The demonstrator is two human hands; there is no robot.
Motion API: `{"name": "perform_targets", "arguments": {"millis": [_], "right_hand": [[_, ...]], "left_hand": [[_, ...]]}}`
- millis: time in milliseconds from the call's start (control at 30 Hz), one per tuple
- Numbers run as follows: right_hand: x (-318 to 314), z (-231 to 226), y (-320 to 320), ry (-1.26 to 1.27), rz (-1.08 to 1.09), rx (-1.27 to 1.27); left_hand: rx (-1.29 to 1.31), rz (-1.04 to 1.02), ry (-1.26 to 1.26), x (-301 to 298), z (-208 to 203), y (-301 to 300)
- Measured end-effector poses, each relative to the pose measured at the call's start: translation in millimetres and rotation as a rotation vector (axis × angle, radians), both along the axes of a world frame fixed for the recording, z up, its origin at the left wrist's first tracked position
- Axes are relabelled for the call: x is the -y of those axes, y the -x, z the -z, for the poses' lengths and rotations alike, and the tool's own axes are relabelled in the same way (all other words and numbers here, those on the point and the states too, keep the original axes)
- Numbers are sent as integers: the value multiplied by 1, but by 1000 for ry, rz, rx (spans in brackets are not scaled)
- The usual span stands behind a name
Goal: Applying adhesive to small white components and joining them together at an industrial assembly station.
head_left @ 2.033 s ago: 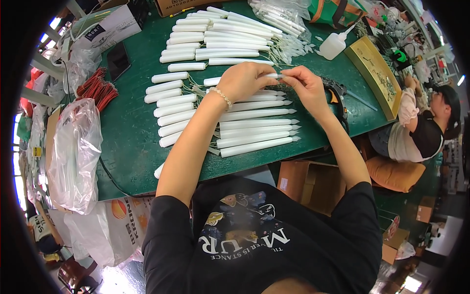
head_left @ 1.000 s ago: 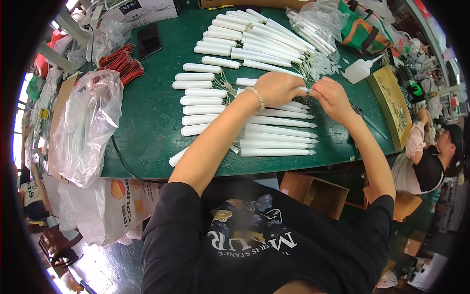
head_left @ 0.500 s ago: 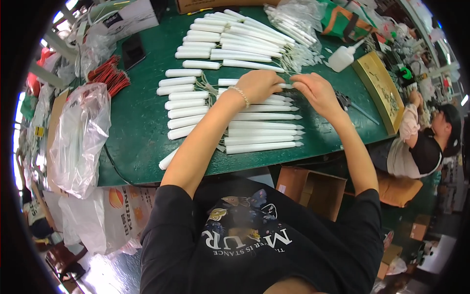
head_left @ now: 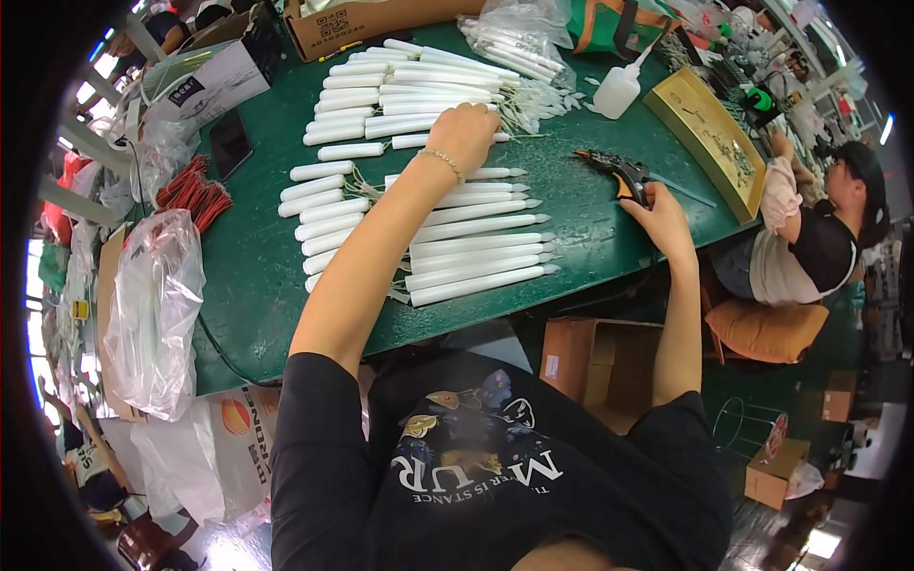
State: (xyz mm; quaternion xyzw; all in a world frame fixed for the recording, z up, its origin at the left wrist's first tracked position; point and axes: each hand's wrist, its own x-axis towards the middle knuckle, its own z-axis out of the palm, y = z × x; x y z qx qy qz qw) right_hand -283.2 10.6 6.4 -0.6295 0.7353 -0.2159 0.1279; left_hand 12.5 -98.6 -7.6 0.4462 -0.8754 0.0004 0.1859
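My left hand [head_left: 464,140] is closed over a white candle stick [head_left: 409,141] in the upper group; its fingertips are partly hidden. Thin pale wires [head_left: 519,119] trail from the ends of the sticks there. My right hand [head_left: 659,219] grips the handle of a black and orange hot glue gun [head_left: 602,162], nozzle pointing left; a greyish glue stick [head_left: 690,193] shows behind it. Nearer me lies a row of white candle sticks with clear flame-shaped tips [head_left: 481,252], beside a column of short white tubes [head_left: 328,228] wired to them.
A white squeeze bottle [head_left: 617,90] and a gold tray [head_left: 657,95] of small parts stand at the right. A bag of white sticks [head_left: 509,48] lies at the back. Red wires [head_left: 195,195], a phone [head_left: 230,143] and a plastic bag [head_left: 157,305] occupy the left. A co-worker [head_left: 809,219] sits at right.
My hands have parted: the left moved from a flame-tipped candle in the near row to the upper group, the right onto the glue gun, which is now gripped. The view shifted slightly.
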Motion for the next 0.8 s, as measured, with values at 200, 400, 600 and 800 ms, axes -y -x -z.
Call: {"name": "perform_targets", "arguments": {"millis": [200,400,600,800], "right_hand": [[8,2,1,-15,31,-62],[10,3,0,10,65,-81],[18,3,-20,31,72,290],[44,-1,-58,3,-97,937]], "left_hand": [[-143,91,-16,3,5,14],[-152,105,-45,0,1,28],[-150,154,-97,-1,3,32],[-237,242,-132,3,4,27]]}}
